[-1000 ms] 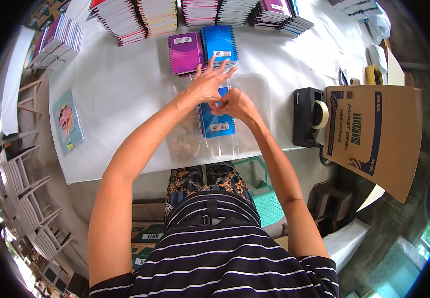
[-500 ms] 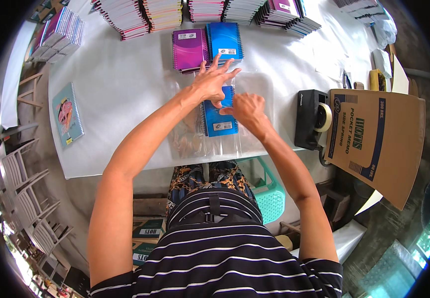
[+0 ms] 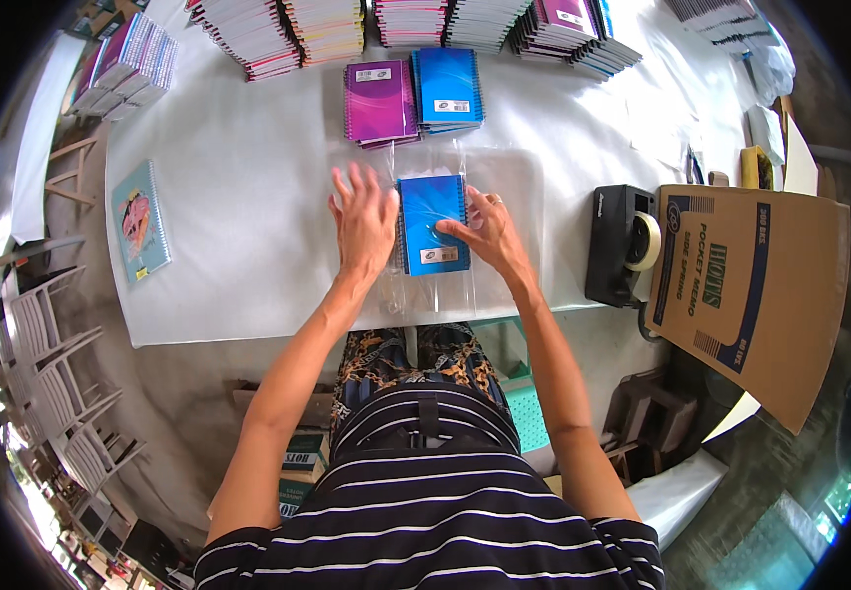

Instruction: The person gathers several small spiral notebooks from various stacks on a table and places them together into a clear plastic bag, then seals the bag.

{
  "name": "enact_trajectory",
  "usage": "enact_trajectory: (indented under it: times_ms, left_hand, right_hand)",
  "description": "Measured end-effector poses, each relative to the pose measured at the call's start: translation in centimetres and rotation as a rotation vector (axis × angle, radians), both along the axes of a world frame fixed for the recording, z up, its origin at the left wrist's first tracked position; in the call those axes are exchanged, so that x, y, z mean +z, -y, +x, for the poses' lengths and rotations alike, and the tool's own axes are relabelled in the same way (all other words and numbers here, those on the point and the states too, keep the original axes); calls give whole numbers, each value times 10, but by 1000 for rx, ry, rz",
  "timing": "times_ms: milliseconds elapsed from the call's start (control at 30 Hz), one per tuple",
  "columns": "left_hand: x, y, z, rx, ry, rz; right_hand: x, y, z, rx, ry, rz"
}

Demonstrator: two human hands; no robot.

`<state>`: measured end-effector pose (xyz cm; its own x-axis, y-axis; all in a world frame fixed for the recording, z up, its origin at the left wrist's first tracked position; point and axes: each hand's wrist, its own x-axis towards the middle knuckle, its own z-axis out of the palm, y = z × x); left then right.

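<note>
A blue spiral notebook (image 3: 431,208) lies upright before me on a clear plastic sheet (image 3: 518,175). My right hand (image 3: 496,238) grips it at the right edge, thumb across the cover and fingers along the side. Close to the notebook's left edge, my left hand (image 3: 364,224) is open with fingers spread and holds nothing. Just beyond are two short piles side by side, purple notebooks (image 3: 378,103) at left and blue notebooks (image 3: 447,87) at right.
Tall notebook stacks (image 3: 410,22) line the table's far side. A teal notebook (image 3: 139,220) lies at left. At right are a black tape dispenser (image 3: 612,246), a cardboard box (image 3: 750,295) and a yellow object (image 3: 756,167). A green plastic stool (image 3: 527,413) is below the table's near edge.
My left hand has come back from above the blue notebook to its left side, fingers spread. My right hand has shifted slightly down and right, its thumb still on the cover.
</note>
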<state>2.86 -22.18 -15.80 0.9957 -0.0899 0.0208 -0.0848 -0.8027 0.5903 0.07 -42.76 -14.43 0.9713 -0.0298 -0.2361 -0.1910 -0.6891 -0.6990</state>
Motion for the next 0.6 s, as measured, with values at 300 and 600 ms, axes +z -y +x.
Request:
enact_trajectory:
  times_ms: [300, 600]
  left_hand:
    - [53, -2, -36, -135, -554, -1190]
    - [11, 44, -25, -236, -267, -999]
  right_hand:
    - [33, 3, -39, -167, 114, 723]
    - [3, 29, -14, -31, 469, 535]
